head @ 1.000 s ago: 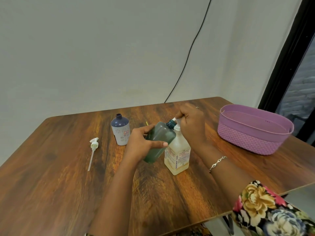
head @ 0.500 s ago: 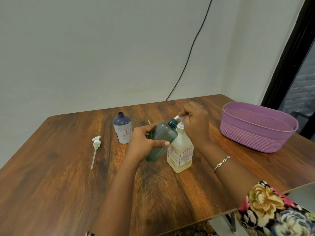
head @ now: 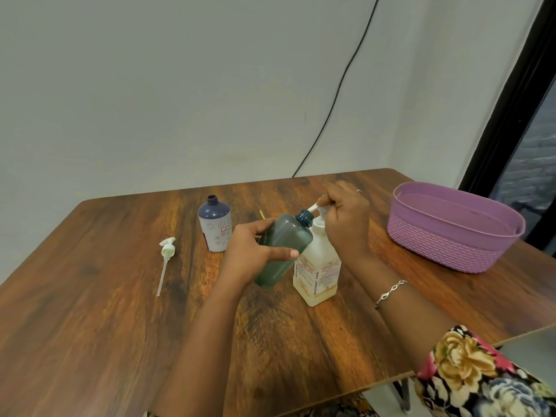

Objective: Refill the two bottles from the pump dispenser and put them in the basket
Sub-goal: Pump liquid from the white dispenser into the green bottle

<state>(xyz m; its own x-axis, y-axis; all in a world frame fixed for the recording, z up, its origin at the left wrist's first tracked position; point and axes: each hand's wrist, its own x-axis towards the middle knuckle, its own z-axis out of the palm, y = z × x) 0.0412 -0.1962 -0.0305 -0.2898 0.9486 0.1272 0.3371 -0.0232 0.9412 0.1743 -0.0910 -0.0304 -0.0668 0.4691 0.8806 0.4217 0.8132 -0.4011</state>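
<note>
Tilting bottle (head: 282, 251), clasped in left hand (head: 249, 260), centre frame, to catch spout (head: 313, 208), pinching pump dispenser (head: 317, 266) head with right hand (head: 346, 224).

A wooden table (head: 90, 326) with dark streaked grain fills the lower frame, backed by a plain pale wall (head: 150, 85). A black cable (head: 340, 85) runs down that wall right of centre, and a black frame (head: 511, 100) (door or window, hard to tell) slants along the right edge. At left on the table lies a loose white pump head (head: 167, 249).
</note>
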